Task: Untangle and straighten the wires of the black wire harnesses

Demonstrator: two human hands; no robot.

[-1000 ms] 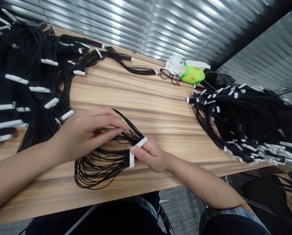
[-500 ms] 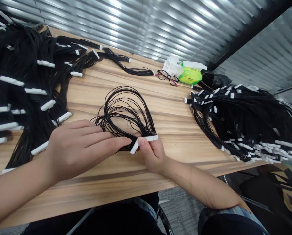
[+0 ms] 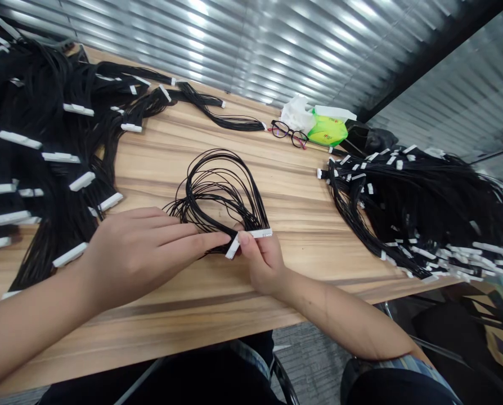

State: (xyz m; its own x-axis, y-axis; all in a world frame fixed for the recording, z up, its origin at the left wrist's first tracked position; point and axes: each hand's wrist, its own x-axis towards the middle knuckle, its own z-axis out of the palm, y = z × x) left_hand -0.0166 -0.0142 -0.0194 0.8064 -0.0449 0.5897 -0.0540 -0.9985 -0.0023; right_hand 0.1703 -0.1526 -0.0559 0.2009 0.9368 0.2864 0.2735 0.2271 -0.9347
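Near the front edge of the pale wooden table (image 3: 302,197), a looped bundle of thin black wires (image 3: 218,180) lay flat. Right hand (image 3: 263,263) pinched its white plastic connector strips (image 3: 259,233), fingers curled closed. Left hand (image 3: 137,250), fingers nearly straight, gripping nothing, pressed the wires beside them.

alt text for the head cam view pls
A person's right hand pinches the white connectors of a looped black wire harness on a wooden table, left hand resting its fingers on the wires. Piles of similar harnesses lie either side; glasses and a green tissue pack sit behind.
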